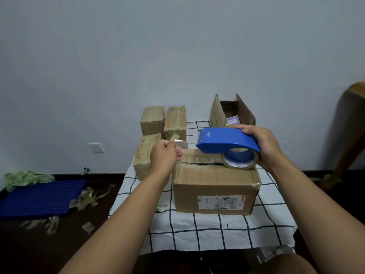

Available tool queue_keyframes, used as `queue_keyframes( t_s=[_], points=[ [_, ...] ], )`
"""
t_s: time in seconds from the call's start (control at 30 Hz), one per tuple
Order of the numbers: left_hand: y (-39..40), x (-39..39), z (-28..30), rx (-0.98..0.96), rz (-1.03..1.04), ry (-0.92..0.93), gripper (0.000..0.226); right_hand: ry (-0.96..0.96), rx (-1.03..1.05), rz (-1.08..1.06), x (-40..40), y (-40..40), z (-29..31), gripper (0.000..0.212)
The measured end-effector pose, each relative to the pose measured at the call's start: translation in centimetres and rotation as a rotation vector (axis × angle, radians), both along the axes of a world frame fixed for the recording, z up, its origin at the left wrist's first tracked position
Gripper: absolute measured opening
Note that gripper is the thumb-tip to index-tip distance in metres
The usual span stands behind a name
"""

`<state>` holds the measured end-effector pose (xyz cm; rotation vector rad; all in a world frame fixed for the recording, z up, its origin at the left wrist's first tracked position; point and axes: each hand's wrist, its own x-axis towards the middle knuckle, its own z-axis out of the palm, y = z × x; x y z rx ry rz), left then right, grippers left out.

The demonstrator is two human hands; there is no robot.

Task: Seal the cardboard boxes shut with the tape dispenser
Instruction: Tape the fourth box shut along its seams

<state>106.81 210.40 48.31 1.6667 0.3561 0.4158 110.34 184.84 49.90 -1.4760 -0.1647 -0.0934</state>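
Observation:
A large cardboard box (pixel 215 186) with a shipping label stands in the middle of the checked tablecloth, its top flaps folded down. My right hand (pixel 262 145) grips a blue tape dispenser (pixel 227 141) just above the box's top right, the clear tape roll (pixel 242 158) touching the flaps. My left hand (pixel 165 155) hovers at the box's top left edge with fingers curled; whether it pinches a tape end is not visible.
Three taped boxes (pixel 153 121) stand at the table's back left, and an open box (pixel 233 113) at the back right. The white checked table (pixel 217 230) has dark floor to the left with tape scraps (pixel 87 198) and a blue plastic grid (pixel 39 198).

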Motion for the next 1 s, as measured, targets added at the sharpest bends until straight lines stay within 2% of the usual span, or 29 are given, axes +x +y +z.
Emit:
queue_keyframes(
  t_s=[0.3, 0.5, 0.63, 0.8, 1.0],
  points=[
    [1.4, 0.4, 0.7, -0.026, 0.002, 0.091, 0.023, 0.015, -0.024, 0.098, 0.2, -0.2, 0.9, 0.026],
    [2.4, 0.4, 1.5, -0.072, 0.023, 0.095, 0.027, 0.007, -0.117, 0.127, 0.1, -1.0, 1.7, 0.028],
    [2.1, -0.1, 1.3, -0.137, -0.044, 0.127, 0.026, 0.002, -0.225, 0.152, 0.1, -1.1, 2.2, 0.030],
    [2.5, -0.8, 0.6, -0.089, -0.010, 0.093, 0.024, 0.018, -0.439, 0.142, 0.2, -0.8, 2.9, 0.032],
    [3.5, -0.9, -1.0, -0.020, 0.012, 0.114, 0.030, -0.012, -0.480, 0.079, -0.3, 0.3, 2.6, 0.032]
  ],
)
